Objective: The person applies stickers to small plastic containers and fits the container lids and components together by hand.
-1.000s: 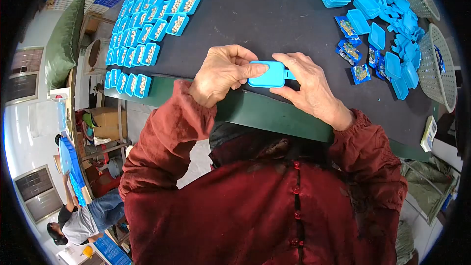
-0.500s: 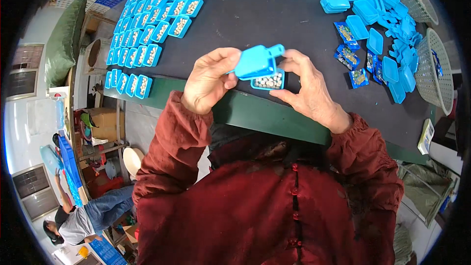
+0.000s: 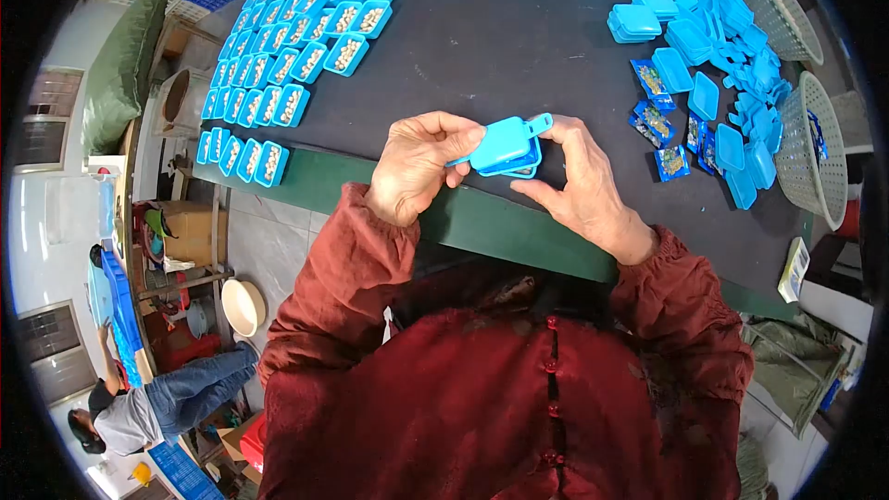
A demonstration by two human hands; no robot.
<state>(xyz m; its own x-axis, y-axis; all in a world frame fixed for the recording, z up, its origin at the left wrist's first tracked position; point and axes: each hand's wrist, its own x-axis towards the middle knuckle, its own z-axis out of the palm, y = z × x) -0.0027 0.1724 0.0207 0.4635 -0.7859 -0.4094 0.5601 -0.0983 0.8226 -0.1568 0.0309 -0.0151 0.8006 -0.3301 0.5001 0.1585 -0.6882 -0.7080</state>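
At the table's (image 3: 482,65) near edge, our left hand (image 3: 415,165) pinches the blue lid (image 3: 503,143) over a blue box (image 3: 530,172); our right hand (image 3: 593,187) curves half-open beside it, contact unclear. We'd best square the lid's edges before pressing.

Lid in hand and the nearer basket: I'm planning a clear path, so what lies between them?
The head view shows the right hand, bare table, then blue packets and blue plastic pieces.
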